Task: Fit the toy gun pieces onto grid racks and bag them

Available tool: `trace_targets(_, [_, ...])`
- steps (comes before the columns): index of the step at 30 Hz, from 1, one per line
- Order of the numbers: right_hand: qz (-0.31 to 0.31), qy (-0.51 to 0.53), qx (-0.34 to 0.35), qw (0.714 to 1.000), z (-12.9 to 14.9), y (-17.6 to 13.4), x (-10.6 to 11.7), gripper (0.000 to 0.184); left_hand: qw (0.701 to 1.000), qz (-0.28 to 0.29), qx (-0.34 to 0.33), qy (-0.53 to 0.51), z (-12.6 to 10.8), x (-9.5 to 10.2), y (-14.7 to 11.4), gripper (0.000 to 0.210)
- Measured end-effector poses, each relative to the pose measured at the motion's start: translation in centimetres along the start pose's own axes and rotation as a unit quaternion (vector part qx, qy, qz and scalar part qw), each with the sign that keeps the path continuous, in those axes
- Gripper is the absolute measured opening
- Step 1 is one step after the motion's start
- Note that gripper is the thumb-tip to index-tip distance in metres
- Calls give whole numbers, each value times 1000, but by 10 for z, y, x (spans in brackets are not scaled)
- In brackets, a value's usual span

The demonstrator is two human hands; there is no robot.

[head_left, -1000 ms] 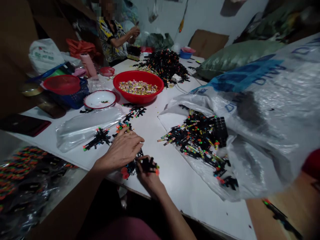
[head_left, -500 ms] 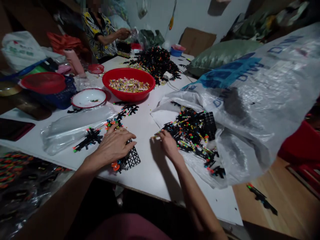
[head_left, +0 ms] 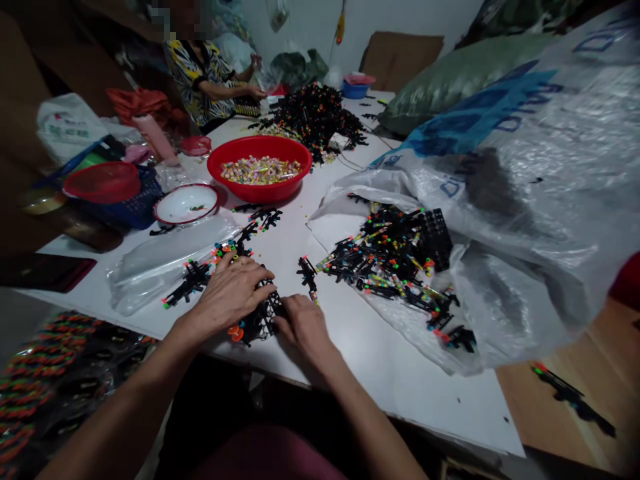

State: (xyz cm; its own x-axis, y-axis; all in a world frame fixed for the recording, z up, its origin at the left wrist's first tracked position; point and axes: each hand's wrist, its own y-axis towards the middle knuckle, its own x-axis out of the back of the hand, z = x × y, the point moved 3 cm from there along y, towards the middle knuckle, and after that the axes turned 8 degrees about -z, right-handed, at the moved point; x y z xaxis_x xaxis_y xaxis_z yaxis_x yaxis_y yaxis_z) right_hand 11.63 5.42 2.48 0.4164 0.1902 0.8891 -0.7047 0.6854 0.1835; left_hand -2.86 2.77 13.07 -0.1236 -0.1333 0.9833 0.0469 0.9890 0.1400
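My left hand (head_left: 237, 283) curves over a cluster of small black toy guns with orange tips and a black perforated rack (head_left: 273, 303), its fingertips bent round the rack's top. My right hand (head_left: 305, 320) is closed at the rack's right edge, its thumb low against it; the fingertips are partly hidden. Just beyond it a single toy gun with a candy-filled tube (head_left: 307, 273) lies on the white table (head_left: 370, 347). To the right, a heap of similar toy guns (head_left: 390, 247) spills from a large white plastic sack (head_left: 540, 220).
A red basin (head_left: 220, 183) of small colourful candies stands beyond my hands, beside a white red-rimmed dish (head_left: 185, 205). Clear plastic bags (head_left: 145, 273) lie at left. Farther back are a big toy-gun pile (head_left: 315, 120) and a co-worker (head_left: 200, 80). Another toy gun (head_left: 573, 399) lies lower right.
My right hand has moved left from the heap's edge to the rack. A toy gun now shows where it was. The rack appears tilted up. The co-worker's hands have shifted.
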Motion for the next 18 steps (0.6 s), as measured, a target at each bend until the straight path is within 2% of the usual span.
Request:
trace_targets(3, [-2,-18,-23,1000,26,14,-27,19,1000,4,5,7,-1,0,1,30])
trace_targets(5, [-14,-33,-23,999,33,18,-34,18,1000,4,8,15,-2,0,2,29])
trace_targets(7, [-3,-20,-1,1000,30,17,-30,18,1000,4,10,20,-2,0,3,28])
trace_targets(9, [23,6,6,1000,18,13,-16,17,1000,4,13,14,-2,0,3,28])
trace_targets(10, [27,14,-14,999,8,12,-7,18,1000,1,13,6,-2,0,2,28])
trace_targets(12, [16,-3,-102,995,-14,8,11,21,1000,-17,18,-14,-2,1,-2,29])
trace_targets(15, [-2,-32,-233,972,-43,5,26,24,996,-84,25,-34,-8,12,-9,34])
trace_targets(16, [-4,-6,-247,969,-47,5,26,24,993,-112,19,-38,-12,17,-11,34])
trace_targets(18, [-28,118,-244,962,-46,4,22,28,989,-139,-17,-48,-20,27,-15,31])
